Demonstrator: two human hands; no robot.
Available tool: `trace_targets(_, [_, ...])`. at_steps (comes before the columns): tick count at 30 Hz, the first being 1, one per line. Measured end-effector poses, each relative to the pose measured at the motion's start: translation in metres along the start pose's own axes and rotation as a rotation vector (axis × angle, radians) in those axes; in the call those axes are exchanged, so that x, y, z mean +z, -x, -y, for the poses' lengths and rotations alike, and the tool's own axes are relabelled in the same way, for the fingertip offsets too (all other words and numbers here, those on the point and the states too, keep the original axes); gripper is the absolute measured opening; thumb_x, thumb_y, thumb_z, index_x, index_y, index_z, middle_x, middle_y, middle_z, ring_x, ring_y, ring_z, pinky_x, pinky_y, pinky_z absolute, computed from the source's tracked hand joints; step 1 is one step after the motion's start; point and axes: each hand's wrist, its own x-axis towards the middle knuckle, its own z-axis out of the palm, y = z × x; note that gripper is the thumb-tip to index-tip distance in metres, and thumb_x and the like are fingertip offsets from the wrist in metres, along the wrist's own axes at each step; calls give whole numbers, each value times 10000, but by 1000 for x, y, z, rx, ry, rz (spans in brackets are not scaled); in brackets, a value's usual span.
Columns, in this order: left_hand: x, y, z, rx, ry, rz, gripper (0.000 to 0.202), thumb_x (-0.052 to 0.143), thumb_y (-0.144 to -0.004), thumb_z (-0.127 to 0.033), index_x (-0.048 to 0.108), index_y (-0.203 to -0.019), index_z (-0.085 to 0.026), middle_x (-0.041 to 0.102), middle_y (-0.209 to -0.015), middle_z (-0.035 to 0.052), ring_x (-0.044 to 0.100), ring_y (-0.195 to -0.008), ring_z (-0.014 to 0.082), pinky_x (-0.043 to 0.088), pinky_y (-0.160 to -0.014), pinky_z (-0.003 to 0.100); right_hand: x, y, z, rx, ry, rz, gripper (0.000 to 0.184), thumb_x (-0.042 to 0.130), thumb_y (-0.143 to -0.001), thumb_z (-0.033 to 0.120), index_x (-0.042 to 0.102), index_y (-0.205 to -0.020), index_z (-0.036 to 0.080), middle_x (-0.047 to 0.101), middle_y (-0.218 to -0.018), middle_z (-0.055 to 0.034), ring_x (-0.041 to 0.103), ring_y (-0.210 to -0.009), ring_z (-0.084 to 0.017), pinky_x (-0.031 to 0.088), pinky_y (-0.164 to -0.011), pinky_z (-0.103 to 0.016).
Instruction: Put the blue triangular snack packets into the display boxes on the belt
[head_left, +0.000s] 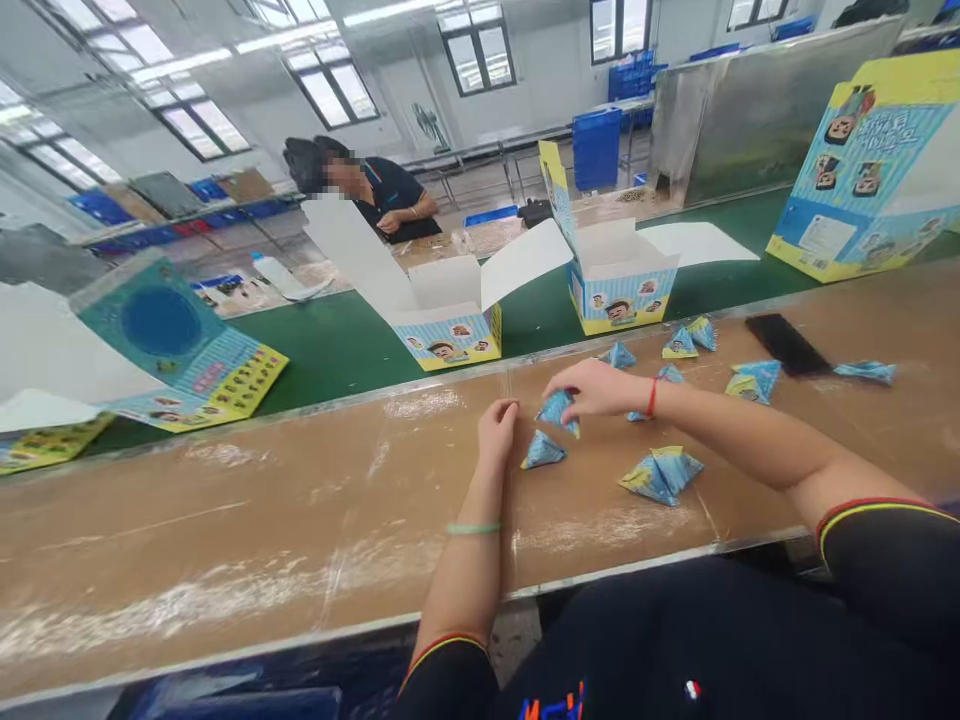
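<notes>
My right hand [592,388] pinches a blue-and-yellow pyramid-shaped packet [556,408] just above the brown tabletop. To its left, my left hand [498,430] rests at the table with fingers curled together; nothing shows in them. A second pyramid packet [543,450] lies between my hands, slightly nearer to me. Two more packets touching each other [661,474] sit below my right forearm. Beyond that wrist lie further packets, among them a pair [688,338], a packet [619,355] behind the hand and a yellow-and-blue one [754,381].
On the green belt stand open printed cartons, a small one [450,340], another [622,300] and a tall one [855,190]. An opened carton [202,385] lies leftward. A black phone [787,345] lies on the brown tabletop [262,520]. Across the belt a person [397,200] bends over work.
</notes>
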Motion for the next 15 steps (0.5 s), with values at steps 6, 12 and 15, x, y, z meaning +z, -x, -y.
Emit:
trace_targets(6, [22, 8, -10, -11, 6, 8, 263, 612, -783, -395, 741, -882, -188, 764, -930, 78, 699, -933, 251, 543, -880, 372, 29, 17, -13, -44, 100, 100, 467, 772, -844, 206, 653, -1288, 122, 727, -1185, -179, 669, -1142, -309, 474, -928, -392])
trace_targets(12, [48, 13, -19, 16, 0, 16, 267, 620, -778, -406, 734, -877, -185, 761, -911, 73, 694, -903, 239, 551, -866, 363, 43, 22, -6, -343, 155, 66, 433, 765, -862, 356, 682, -1218, 124, 694, -1274, -182, 524, -1344, -339, 267, -1192, -592])
trace_targets(15, [62, 17, -25, 29, -15, 14, 284, 614, -777, -421, 731, -882, -185, 760, -905, 74, 694, -902, 244, 557, -846, 365, 40, 25, 2, -387, 191, 199, 299, 873, -757, 287, 743, -977, 132, 768, -983, -120, 628, -1152, -314, 233, -1206, -578])
